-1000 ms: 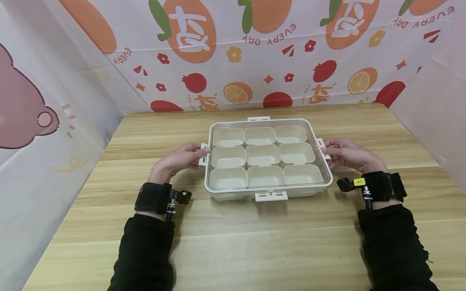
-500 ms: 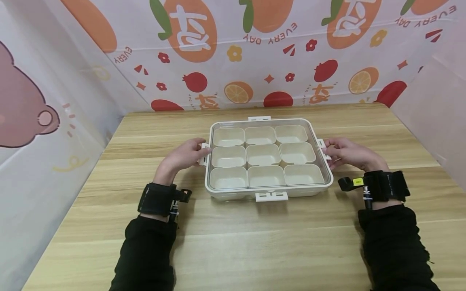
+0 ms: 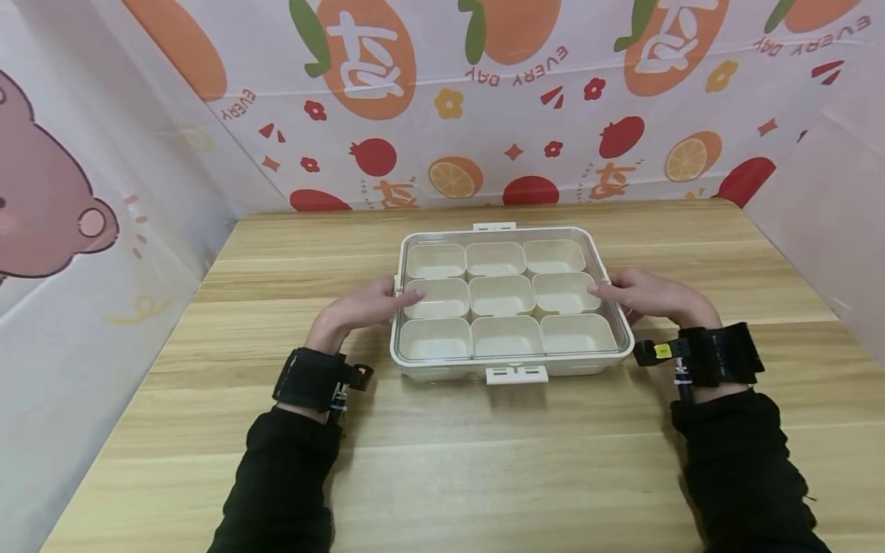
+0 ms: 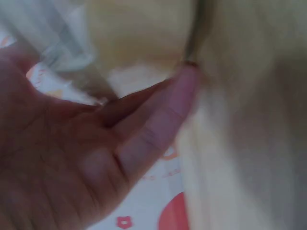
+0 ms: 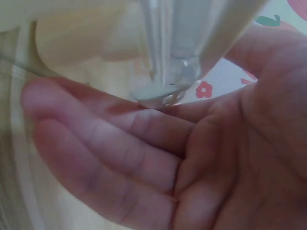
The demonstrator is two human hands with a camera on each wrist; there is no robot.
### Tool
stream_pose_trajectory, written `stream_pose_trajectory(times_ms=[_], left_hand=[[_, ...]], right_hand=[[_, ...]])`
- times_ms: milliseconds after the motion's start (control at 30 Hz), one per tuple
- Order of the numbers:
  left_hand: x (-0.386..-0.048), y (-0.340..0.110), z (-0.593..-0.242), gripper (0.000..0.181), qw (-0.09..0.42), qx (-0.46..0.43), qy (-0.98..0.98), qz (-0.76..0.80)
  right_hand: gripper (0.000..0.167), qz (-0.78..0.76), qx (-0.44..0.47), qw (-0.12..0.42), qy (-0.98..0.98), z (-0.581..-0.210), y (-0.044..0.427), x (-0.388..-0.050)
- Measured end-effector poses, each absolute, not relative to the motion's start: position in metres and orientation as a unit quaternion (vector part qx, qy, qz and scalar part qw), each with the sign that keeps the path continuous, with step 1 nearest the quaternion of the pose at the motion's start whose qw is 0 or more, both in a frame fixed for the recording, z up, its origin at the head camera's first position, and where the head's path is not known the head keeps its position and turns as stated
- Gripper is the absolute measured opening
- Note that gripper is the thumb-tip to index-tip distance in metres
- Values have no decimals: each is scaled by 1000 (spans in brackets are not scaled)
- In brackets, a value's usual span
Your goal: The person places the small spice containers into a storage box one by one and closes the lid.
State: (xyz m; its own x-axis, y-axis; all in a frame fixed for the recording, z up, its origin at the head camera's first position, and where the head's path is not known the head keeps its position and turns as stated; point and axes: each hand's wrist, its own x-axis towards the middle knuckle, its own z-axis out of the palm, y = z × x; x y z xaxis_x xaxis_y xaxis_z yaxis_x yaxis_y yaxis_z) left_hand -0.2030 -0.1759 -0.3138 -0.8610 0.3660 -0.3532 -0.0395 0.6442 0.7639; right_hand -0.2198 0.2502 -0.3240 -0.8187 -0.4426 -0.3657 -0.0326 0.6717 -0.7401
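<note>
A shallow food storage box (image 3: 442,372) with a clear lid sits on the wooden table, several cream cups (image 3: 501,296) in rows inside it. On its left side my left hand (image 3: 362,307) holds on, thumb over the lid's edge. My right hand (image 3: 653,296) grips the opposite side the same way. Seen from the right wrist, the fingers (image 5: 110,148) reach beneath the clear wall. The left wrist view is blurred, but fingers (image 4: 148,134) extend under the box there too. Both side latches are mostly hidden by the hands.
White latches stick out at the front (image 3: 516,375) and back (image 3: 494,226) of the box. Behind the wooden table (image 3: 512,468) hangs a fruit-print cloth (image 3: 477,100). More cloth hangs at the left and right.
Both hands have moved inward from the side latches; their thumbs now lie over the lid, and the fingers have gone under the sides. The box has stayed in place.
</note>
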Motion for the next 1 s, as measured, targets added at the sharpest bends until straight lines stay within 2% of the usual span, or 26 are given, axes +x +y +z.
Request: stream_pose_trajectory(times_ms=[67,433,733,1000], left_hand=[[-205,-176,-318,47,259,99,858,432],[-209,-175,-320,56,280,102,843,449],[-209,-174,-320,55,276,100,850,437],[-209,-175,-321,52,258,99,857,435]], right_hand=[[45,-400,-141,273,863,-326,251,-220],[40,-423,-153,280,848,-328,256,-220],[38,-430,-147,286,844,-329,256,-219],[44,-424,-143,288,847,-328,255,-220]])
